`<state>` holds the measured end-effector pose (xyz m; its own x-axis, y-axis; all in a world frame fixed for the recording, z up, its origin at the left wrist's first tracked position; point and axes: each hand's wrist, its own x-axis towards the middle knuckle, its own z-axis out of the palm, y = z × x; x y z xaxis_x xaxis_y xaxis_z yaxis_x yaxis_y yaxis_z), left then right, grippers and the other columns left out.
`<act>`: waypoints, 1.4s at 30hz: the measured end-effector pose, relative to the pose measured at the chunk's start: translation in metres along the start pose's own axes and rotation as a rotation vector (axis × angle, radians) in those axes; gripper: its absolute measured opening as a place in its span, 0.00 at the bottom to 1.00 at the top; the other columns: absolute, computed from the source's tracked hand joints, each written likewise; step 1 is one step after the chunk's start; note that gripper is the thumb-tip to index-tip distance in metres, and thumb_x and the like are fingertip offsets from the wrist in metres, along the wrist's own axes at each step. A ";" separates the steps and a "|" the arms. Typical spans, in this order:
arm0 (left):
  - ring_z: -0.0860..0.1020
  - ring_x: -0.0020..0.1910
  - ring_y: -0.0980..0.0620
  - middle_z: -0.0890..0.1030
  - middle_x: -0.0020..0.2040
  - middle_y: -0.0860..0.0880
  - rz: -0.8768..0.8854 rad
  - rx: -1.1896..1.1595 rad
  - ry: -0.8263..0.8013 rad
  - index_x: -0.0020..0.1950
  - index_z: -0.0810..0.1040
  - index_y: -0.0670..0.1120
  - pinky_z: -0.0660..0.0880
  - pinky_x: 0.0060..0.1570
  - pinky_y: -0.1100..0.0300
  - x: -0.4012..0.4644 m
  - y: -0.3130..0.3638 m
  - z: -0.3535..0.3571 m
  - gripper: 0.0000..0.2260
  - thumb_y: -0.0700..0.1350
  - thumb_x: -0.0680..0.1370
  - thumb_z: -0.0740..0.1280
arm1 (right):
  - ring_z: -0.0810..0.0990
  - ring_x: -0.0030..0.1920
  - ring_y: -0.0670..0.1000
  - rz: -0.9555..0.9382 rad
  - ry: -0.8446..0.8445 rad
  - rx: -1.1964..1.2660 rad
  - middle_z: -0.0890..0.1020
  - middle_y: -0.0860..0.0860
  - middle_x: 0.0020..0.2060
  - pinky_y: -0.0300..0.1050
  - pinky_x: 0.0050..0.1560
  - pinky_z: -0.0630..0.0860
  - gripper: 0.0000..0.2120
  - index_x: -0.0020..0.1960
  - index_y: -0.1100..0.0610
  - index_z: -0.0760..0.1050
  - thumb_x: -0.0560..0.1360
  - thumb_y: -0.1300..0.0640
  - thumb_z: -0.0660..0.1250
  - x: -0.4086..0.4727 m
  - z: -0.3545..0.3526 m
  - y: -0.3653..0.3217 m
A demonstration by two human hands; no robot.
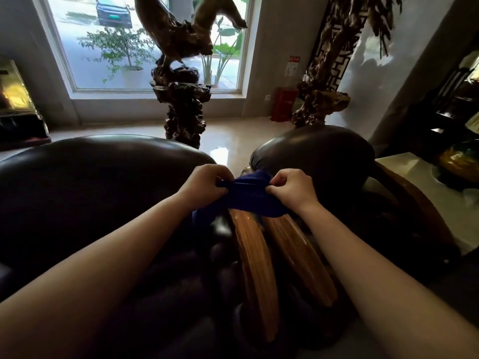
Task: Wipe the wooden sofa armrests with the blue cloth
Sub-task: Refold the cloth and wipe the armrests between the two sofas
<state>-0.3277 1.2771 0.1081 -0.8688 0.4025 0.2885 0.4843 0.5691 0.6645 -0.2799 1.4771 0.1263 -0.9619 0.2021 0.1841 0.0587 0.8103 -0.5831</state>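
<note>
Both hands meet at the middle of the frame, the left hand (207,183) and the right hand (293,189) each pinching an end of the blue cloth (246,196), fingers closed on the fabric. The cloth is bunched between them and hangs over the far ends of two wooden armrests (255,265), which run side by side toward the lower centre. Dark leather sofa cushions (90,193) rise left and right. Beyond, a carved wood sculpture (182,73) stands before a window (108,47), upper centre.
</note>
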 end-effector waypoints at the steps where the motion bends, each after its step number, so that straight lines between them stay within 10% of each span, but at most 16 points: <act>1: 0.76 0.38 0.55 0.80 0.41 0.51 -0.014 0.006 -0.010 0.45 0.82 0.45 0.67 0.37 0.75 0.008 -0.002 0.010 0.12 0.33 0.65 0.68 | 0.79 0.37 0.48 0.023 -0.010 0.016 0.77 0.43 0.30 0.41 0.39 0.72 0.08 0.33 0.48 0.75 0.66 0.56 0.73 0.008 0.004 0.012; 14: 0.76 0.44 0.54 0.79 0.45 0.49 -0.294 -0.003 0.005 0.45 0.80 0.46 0.75 0.46 0.63 0.053 -0.085 0.223 0.11 0.33 0.67 0.67 | 0.74 0.34 0.39 0.060 -0.244 0.113 0.77 0.45 0.34 0.30 0.32 0.66 0.04 0.39 0.52 0.77 0.70 0.59 0.70 0.087 0.117 0.218; 33: 0.75 0.57 0.54 0.78 0.56 0.49 -0.543 -0.059 0.230 0.58 0.75 0.47 0.70 0.59 0.62 0.042 -0.236 0.409 0.12 0.42 0.75 0.63 | 0.72 0.62 0.50 0.019 -0.259 -0.032 0.75 0.51 0.61 0.47 0.60 0.70 0.16 0.60 0.51 0.72 0.73 0.51 0.65 0.119 0.307 0.372; 38: 0.42 0.74 0.61 0.45 0.75 0.57 -0.655 0.077 0.264 0.73 0.45 0.53 0.44 0.72 0.58 0.055 -0.231 0.434 0.23 0.51 0.80 0.50 | 0.43 0.75 0.51 -0.124 -0.175 -0.125 0.47 0.50 0.75 0.56 0.72 0.43 0.28 0.74 0.46 0.46 0.76 0.41 0.47 0.119 0.325 0.357; 42: 0.35 0.73 0.58 0.34 0.74 0.56 -0.757 0.134 0.219 0.71 0.33 0.54 0.41 0.74 0.52 0.060 -0.235 0.462 0.26 0.57 0.77 0.42 | 0.36 0.74 0.51 -0.154 -0.273 -0.144 0.37 0.50 0.74 0.57 0.73 0.41 0.30 0.72 0.45 0.32 0.75 0.39 0.41 0.124 0.350 0.360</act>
<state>-0.4457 1.4985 -0.3494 -0.9604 -0.2698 -0.0693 -0.2487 0.7186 0.6494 -0.4719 1.6012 -0.3381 -0.9972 -0.0680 0.0311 -0.0747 0.8933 -0.4433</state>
